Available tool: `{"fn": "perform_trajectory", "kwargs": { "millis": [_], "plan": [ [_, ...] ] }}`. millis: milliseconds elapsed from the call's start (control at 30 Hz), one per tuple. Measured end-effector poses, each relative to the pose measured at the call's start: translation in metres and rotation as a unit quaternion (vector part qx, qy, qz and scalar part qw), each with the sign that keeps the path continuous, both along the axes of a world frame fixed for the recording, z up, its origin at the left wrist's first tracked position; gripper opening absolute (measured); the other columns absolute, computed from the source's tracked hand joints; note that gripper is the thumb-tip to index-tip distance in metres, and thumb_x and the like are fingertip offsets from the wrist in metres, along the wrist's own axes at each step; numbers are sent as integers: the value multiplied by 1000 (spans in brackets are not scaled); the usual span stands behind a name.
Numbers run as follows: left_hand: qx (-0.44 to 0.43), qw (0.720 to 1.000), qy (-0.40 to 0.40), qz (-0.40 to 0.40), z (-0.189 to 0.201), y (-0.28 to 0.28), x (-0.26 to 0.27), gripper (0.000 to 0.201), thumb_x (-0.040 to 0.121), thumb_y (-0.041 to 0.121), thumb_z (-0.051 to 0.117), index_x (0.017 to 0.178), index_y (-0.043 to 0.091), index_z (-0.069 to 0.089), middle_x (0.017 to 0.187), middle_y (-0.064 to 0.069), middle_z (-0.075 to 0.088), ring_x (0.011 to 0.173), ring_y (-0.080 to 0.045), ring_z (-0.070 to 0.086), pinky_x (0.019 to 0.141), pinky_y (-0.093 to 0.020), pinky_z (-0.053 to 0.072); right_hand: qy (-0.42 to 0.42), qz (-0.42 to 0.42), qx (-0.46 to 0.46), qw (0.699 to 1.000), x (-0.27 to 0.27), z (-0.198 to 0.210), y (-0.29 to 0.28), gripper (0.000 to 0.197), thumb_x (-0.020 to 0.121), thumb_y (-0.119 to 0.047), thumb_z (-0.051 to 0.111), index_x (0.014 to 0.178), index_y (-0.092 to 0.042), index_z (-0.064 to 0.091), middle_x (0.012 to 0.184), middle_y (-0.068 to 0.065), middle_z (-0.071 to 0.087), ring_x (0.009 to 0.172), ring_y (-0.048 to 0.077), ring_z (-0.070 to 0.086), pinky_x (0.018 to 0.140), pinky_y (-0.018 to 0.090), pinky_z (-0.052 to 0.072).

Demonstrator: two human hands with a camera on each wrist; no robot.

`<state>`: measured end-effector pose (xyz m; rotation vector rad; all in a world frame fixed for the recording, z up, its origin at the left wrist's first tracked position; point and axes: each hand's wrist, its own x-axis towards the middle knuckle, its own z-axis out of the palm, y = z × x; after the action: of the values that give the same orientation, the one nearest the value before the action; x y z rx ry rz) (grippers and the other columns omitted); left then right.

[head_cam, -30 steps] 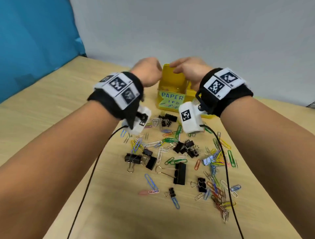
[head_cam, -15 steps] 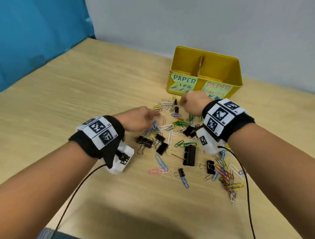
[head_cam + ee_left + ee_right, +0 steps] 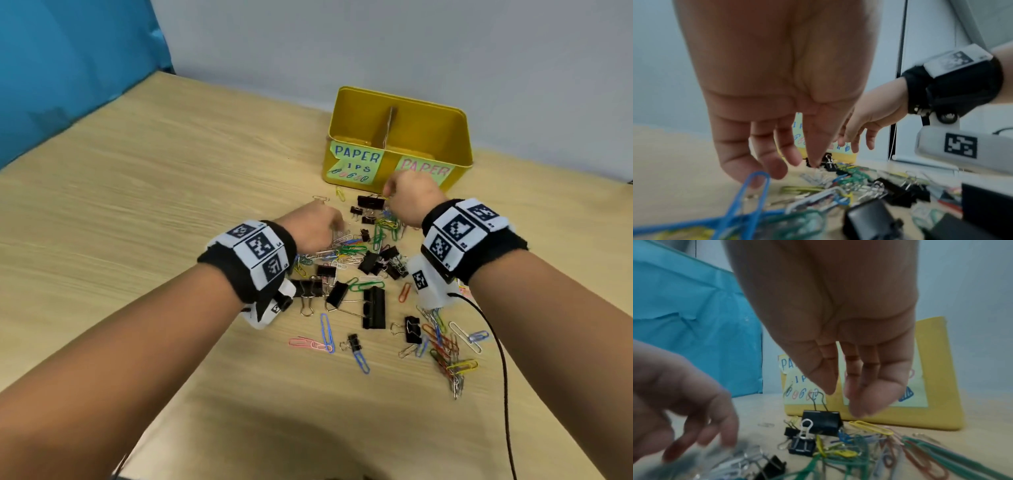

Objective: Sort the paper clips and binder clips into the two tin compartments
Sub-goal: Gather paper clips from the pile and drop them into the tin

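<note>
Fingers [image 3: 865, 395] of the right hand [image 3: 409, 197] are held loosely apart, nothing gripped, above a black binder clip [image 3: 821, 420] before the yellow tin [image 3: 399, 137], apparently for pinching its wire handle. Left hand [image 3: 313, 226] is lowered, fingers relaxed and seemingly empty, over paper clips [image 3: 346, 248].

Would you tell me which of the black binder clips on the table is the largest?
The long binder clip in the middle of the pile, lying flat with its wire handle stretched out to the left. It is clearly longer than every other black clip around it.
</note>
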<state>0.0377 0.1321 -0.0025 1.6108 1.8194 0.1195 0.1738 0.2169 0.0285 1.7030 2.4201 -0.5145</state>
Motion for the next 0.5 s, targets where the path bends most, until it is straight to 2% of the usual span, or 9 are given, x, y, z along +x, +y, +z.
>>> {"fn": "perform_trajectory", "kwargs": {
  "millis": [67,133,167,233,300,333,367,433,500],
  "plan": [
    [6,1000,28,-6,0,1,0,59,87,-2,40,142,21,39,140,-14,35,132,-32,36,111,-41,35,-51,19,-19,998,-2,-4,-2,41,91,1,41,130,-4,50,129,16,55,116,31,55,89,33,47],
    [-6,998,49,-37,-1,3,1,62,86,1,42,144,23,35,141,-13,34,132,-33,35,111,-44,34,-32,61,-49,996,-9,-7,-4,47,92,0,39,138,-11,46,132,12,56,117,29,56,88,32,46],
    [-6,998,47,-36,-2,4,0,58,86,2,43,141,21,41,140,-13,38,130,-32,39,110,-43,37,-4,76,-61,995,-12,-8,-5,51,92,1,38,140,-14,44,134,9,55,120,27,55,93,32,45],
    [32,999,39,8,-2,5,-3,41,85,3,45,122,13,60,131,-13,50,117,-31,53,102,-42,45,65,59,-56,995,-16,-6,-3,55,88,9,36,136,-15,49,136,8,56,124,26,52,103,33,43],
    [99,991,53,78,-1,5,-11,27,84,4,49,107,8,62,120,-14,55,106,-31,57,94,-41,49,95,19,-22,995,-18,-6,1,46,88,9,36,123,-11,59,129,11,60,119,27,55,97,30,44],
    [129,983,63,111,-1,6,-15,25,83,4,51,107,7,59,118,-14,53,105,-31,55,92,-41,49,82,14,-13,996,-19,-4,0,41,89,7,37,117,-10,62,126,12,61,116,28,56,92,29,44],
    [152,976,70,140,0,6,-18,29,82,4,54,110,9,55,120,-14,48,107,-31,52,90,-40,48,59,24,-18,998,-22,-5,-2,37,90,5,39,114,-9,64,125,12,61,115,28,56,90,29,44],
    [163,972,64,155,1,8,-24,49,79,4,63,124,16,47,127,-13,39,116,-31,43,93,-39,44,11,77,-57,995,-27,-5,-9,42,90,4,40,122,-14,62,132,8,58,121,26,54,99,32,44],
    [116,987,58,99,1,12,-31,64,77,9,69,134,25,45,132,-13,37,122,-31,39,101,-40,40,-6,137,-88,987,-34,-7,-16,55,89,6,38,132,-22,55,140,2,53,129,22,49,105,30,39]
  ]
}}
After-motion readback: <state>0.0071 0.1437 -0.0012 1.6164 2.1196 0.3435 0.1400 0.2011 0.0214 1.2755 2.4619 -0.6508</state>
